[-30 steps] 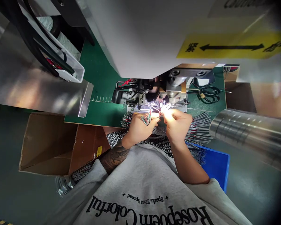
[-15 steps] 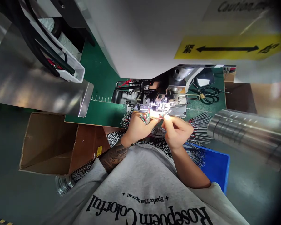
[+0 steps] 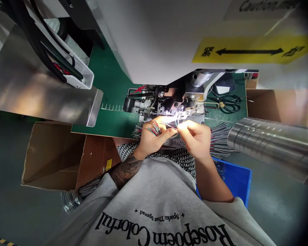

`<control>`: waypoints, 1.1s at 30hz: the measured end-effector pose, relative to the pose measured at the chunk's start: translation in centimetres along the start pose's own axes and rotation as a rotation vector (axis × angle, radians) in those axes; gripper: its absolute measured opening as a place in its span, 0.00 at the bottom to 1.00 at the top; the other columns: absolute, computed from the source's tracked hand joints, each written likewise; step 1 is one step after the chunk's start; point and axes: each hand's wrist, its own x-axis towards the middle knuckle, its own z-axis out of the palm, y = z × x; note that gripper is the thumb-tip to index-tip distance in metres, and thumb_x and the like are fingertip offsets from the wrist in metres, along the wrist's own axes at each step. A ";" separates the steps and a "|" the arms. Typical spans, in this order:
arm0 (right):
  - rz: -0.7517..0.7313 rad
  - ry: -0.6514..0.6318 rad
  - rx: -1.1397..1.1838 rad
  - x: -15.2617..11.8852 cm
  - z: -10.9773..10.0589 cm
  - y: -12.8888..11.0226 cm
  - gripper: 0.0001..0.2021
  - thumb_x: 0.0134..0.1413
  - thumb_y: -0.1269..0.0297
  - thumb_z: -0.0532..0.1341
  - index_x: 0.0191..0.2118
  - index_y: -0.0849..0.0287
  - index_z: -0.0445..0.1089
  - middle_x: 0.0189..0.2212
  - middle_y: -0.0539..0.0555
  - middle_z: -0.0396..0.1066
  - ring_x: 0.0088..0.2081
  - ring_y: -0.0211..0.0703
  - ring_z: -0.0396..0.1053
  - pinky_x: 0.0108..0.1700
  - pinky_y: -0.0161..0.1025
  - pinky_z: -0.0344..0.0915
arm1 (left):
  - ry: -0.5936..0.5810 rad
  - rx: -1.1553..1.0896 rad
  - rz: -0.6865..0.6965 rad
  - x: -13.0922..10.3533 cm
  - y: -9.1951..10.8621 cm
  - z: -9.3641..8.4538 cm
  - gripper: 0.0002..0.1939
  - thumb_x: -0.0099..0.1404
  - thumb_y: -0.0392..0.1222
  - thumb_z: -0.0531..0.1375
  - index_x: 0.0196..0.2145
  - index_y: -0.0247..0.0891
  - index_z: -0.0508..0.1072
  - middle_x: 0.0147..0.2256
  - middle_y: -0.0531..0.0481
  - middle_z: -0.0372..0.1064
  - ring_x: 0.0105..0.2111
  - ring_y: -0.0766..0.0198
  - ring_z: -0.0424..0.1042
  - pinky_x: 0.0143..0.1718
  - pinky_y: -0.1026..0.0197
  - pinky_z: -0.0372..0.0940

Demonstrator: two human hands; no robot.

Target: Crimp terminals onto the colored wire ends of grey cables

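My left hand (image 3: 151, 140) is closed around a small bundle of red, green and grey wires (image 3: 154, 130), just in front of a lit crimping machine head (image 3: 169, 104). Beside it, my right hand (image 3: 197, 136) pinches a thin wire (image 3: 175, 124) by its tip and holds it at the bright lit slot of the machine. Both hands almost touch at the fingertips. More cut wires (image 3: 219, 138) fan out on the green mat (image 3: 110, 92) under and to the right of my hands.
A large white machine housing (image 3: 169, 37) with a yellow arrow label hangs over the work spot. Black scissors (image 3: 227, 102) lie on the mat at right. An open cardboard box (image 3: 56, 157) stands at left, a blue bin (image 3: 236, 181) at right, a shiny metal cylinder (image 3: 272, 143) beyond.
My right hand drew back from the machine, then came forward again with a wire held at the lit slot. My left hand shifted slightly and turned the wire bundle.
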 end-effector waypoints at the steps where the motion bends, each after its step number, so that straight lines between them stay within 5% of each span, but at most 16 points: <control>1: 0.001 -0.013 -0.005 0.1 -0.2 0.0 0.20 0.69 0.49 0.68 0.27 0.53 0.78 0.16 0.43 0.58 0.20 0.35 0.51 0.21 0.38 0.49 | 0.018 -0.015 -0.029 0.1 0.1 0.2 0.32 0.73 0.70 0.67 0.23 0.42 0.74 0.20 0.52 0.70 0.25 0.62 0.75 0.33 0.56 0.77; 5: -0.009 -0.054 -0.014 0.6 -0.6 0.1 0.19 0.69 0.51 0.69 0.28 0.53 0.79 0.16 0.44 0.60 0.20 0.36 0.53 0.21 0.38 0.50 | 0.044 -0.046 -0.067 0.3 0.3 0.5 0.16 0.75 0.57 0.69 0.40 0.42 0.81 0.23 0.54 0.77 0.27 0.62 0.80 0.36 0.56 0.80; 14: 0.065 0.120 0.071 0.5 1.3 0.3 0.27 0.66 0.53 0.70 0.16 0.52 0.66 0.13 0.44 0.60 0.18 0.36 0.54 0.20 0.38 0.53 | 0.198 0.133 0.006 -0.3 0.3 1.0 0.12 0.78 0.50 0.67 0.37 0.43 0.81 0.27 0.51 0.80 0.33 0.59 0.84 0.39 0.55 0.82; 21: 0.116 0.245 0.165 0.1 2.6 0.5 0.23 0.61 0.60 0.71 0.16 0.52 0.67 0.13 0.43 0.59 0.17 0.34 0.53 0.21 0.38 0.54 | 0.282 0.118 0.113 -0.5 -0.1 1.4 0.11 0.76 0.42 0.68 0.33 0.42 0.79 0.30 0.49 0.83 0.35 0.60 0.85 0.41 0.58 0.79; 33: 0.149 0.270 0.194 0.9 2.4 0.8 0.25 0.58 0.64 0.72 0.15 0.53 0.62 0.14 0.42 0.54 0.19 0.33 0.50 0.24 0.39 0.52 | 0.304 0.121 0.108 -0.6 -0.2 2.0 0.16 0.75 0.42 0.70 0.28 0.41 0.77 0.21 0.53 0.75 0.32 0.62 0.83 0.37 0.62 0.77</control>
